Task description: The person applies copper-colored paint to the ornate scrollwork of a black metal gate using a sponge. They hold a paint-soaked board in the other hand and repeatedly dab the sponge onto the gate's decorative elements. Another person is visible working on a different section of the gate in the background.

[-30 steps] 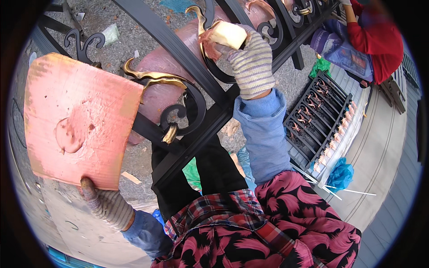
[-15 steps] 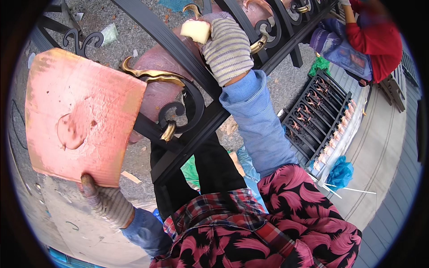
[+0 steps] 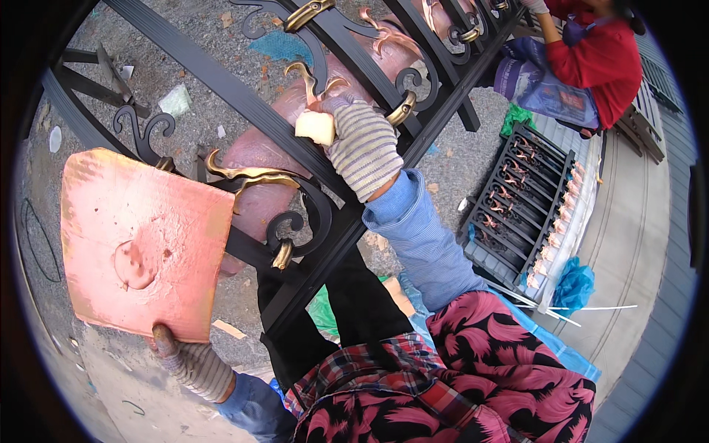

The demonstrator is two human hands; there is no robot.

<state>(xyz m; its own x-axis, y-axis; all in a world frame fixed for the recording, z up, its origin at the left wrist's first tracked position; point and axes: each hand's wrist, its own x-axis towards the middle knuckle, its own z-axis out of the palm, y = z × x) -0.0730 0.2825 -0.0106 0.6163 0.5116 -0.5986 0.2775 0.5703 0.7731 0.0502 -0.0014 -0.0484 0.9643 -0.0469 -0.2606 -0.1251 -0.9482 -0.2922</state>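
My left hand (image 3: 193, 363), in a striped knit glove, grips the lower edge of a cardboard sheet (image 3: 144, 214) coated in pink-copper paint, with a wet pool of it in the middle. In my gloved right hand (image 3: 364, 148) is a small pale yellow sponge (image 3: 315, 128), pinched by fingers partly hidden behind it. The sponge is right beside a curled leaf ornament (image 3: 309, 90) on a black metal railing (image 3: 199, 70); whether they touch I cannot tell. That leaf looks pink-copper low down and gold at its tip. Nearer me, another leaf ornament (image 3: 255, 176) is gold.
Pink wrapped bundles (image 3: 258, 151) lie under the railing. At the right, a second black panel (image 3: 521, 196) with copper-coloured ornaments rests on the ground, near a blue plastic bag (image 3: 574, 286). A co-worker in a red top (image 3: 602, 81) is at the upper right.
The view has shifted, showing more railing at the top. My right hand and the sponge have come slightly nearer, baring the leaf's copper-coloured lower part. My left hand still holds the cardboard.
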